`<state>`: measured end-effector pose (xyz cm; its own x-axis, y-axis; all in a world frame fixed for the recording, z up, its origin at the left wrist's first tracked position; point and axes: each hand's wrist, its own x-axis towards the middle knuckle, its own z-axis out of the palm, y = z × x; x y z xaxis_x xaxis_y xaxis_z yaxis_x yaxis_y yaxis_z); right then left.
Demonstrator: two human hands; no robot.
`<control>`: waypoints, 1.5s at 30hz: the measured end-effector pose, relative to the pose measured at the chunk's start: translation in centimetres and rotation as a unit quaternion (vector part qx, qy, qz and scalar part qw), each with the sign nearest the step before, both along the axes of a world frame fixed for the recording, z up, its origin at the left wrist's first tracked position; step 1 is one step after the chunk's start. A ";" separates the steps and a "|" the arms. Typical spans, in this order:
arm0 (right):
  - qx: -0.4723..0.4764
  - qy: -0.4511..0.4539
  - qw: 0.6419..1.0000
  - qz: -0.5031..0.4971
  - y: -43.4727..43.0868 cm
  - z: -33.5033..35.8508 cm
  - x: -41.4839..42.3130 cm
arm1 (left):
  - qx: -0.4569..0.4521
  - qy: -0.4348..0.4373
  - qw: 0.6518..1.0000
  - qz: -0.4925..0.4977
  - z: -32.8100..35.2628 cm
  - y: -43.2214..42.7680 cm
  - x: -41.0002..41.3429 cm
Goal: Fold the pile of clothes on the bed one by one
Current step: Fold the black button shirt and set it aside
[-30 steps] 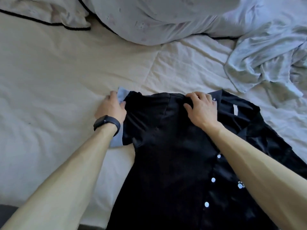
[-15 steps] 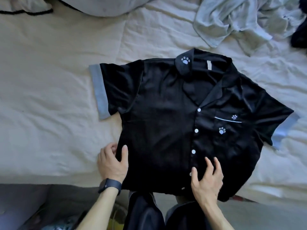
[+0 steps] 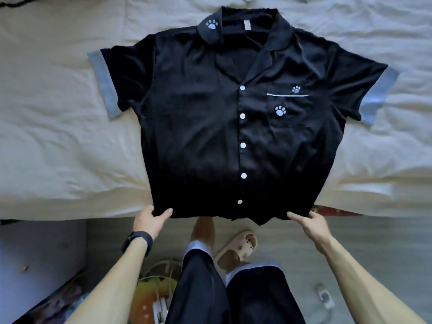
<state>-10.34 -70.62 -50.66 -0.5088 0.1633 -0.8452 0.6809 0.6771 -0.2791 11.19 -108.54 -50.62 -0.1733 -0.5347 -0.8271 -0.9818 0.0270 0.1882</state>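
Note:
A black short-sleeved button shirt (image 3: 201, 127) with grey-blue cuffs and paw prints lies spread flat, front up, on the cream bed sheet (image 3: 53, 146). Its collar points away from me and its hem hangs over the bed's near edge. My left hand (image 3: 149, 218) pinches the hem's left corner between thumb and fingers. At the hem's right corner my right hand (image 3: 308, 222) grips the fabric, fingers tucked under the cloth.
The bed's near edge (image 3: 70, 211) runs across the frame. Below it are the grey floor (image 3: 374, 253), my legs in dark shorts, a beige slipper (image 3: 238, 247), cables and clutter (image 3: 154, 291), and a small object (image 3: 325, 295).
My hands went from the shoulders down the shirt to its hem corners. The view has tilted down, so the grey clothes pile left the frame and the floor appeared.

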 end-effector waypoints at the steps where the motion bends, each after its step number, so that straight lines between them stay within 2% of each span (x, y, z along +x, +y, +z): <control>1: -0.012 0.013 1.000 0.011 1.0 -0.2 0.5 | -0.001 0.001 1.000 0.004 -0.2 0.0 0.8; 6: 0.005 0.127 0.990 -0.059 6.1 0.3 3.0 | -0.039 0.026 0.999 -0.005 1.6 1.4 3.5; 11: 0.035 0.137 0.990 0.005 9.1 1.0 3.8 | -0.131 0.003 0.991 -0.022 2.5 3.3 5.4; 14: 0.074 0.160 0.984 -0.004 9.8 0.5 3.8 | -0.198 -0.036 0.980 -0.012 2.5 4.1 6.0; 18: 0.096 0.156 0.982 0.037 9.5 -0.3 4.0 | -0.200 -0.084 0.976 0.011 2.3 5.2 4.8; 21: 0.135 0.208 0.967 0.057 7.3 0.2 4.1 | -0.225 -0.067 0.972 0.008 2.7 7.0 1.8; 24: 0.125 0.313 0.927 0.166 3.5 1.1 3.0 | -0.270 0.018 0.957 -0.108 3.0 9.1 -3.2; 29: 0.076 0.434 0.828 0.346 -4.0 0.9 -2.2 | -0.278 0.142 0.886 -0.343 2.2 11.4 -15.0; 33: 0.108 0.406 0.782 0.461 -5.8 -1.6 -7.0 | -0.267 0.170 0.813 -0.489 0.0 11.3 -21.8; 36: 0.136 0.364 0.767 0.511 -3.8 -3.8 -9.0 | -0.202 0.126 0.806 -0.542 -2.2 11.0 -23.0; 38: 0.125 0.346 0.760 0.535 -3.2 -4.1 -9.6 | -0.196 0.114 0.807 -0.545 -2.8 10.8 -23.0; 40: 0.088 0.328 0.773 0.536 -3.5 -3.0 -10.4 | -0.210 0.101 0.800 -0.553 -2.5 10.7 -23.5; 42: 0.037 0.307 0.801 0.513 -3.5 -1.2 -11.4 | -0.233 0.099 0.783 -0.568 -1.5 10.7 -24.6; 43: 0.005 0.311 0.826 0.470 -3.3 -0.3 -12.1 | -0.250 0.110 0.769 -0.578 -0.8 10.6 -25.6; 45: -0.052 0.347 0.886 0.302 -2.7 1.5 -14.3 | -0.275 0.139 0.740 -0.598 0.7 10.5 -29.0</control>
<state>-24.60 -73.29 -49.12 -0.8808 -0.3758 -0.2881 -0.1571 0.8059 -0.5708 -17.76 -98.04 -49.96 -0.9173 -0.1041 -0.3843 -0.1192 0.9927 0.0157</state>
